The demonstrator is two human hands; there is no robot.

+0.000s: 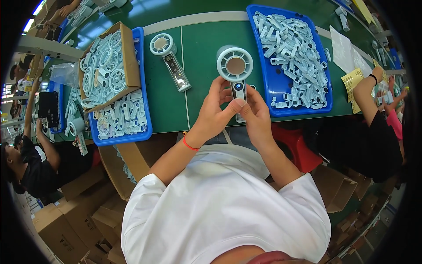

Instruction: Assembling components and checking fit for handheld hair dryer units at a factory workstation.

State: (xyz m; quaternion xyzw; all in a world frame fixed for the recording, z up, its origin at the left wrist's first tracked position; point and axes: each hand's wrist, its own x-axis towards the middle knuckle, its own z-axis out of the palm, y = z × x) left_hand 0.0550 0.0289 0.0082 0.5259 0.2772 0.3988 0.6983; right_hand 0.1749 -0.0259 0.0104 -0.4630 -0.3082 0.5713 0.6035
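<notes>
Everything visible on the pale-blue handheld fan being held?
Pale-blue, plastic-looking handheld fan: round head, radial spokes, brownish centre disc; slim handle with a lit dark display. Head points away from the person, front facing up, over the green tabletop. Left hand and right hand grip the handle, partly hiding it.

Bench (pixel 198 46) runs across in front of you. Held fan (pixel 235 66) stands between your left grip (pixel 216 108) and right grip (pixel 258 113). Second fan (pixel 172 61) lies on the bench, left of it. Farther left: left tray (pixel 150 127), carton (pixel 130 57) resting over its far part; ring parts (pixel 105 57) in the carton, loose parts (pixel 127 115) in the tray's near end. To your right: right tray (pixel 273 88) holding a heap of small pieces (pixel 292 53); right of that, a sheet (pixel 343 47) on the bench. Open box (pixel 134 160) below the bench edge, left of your body.
</notes>
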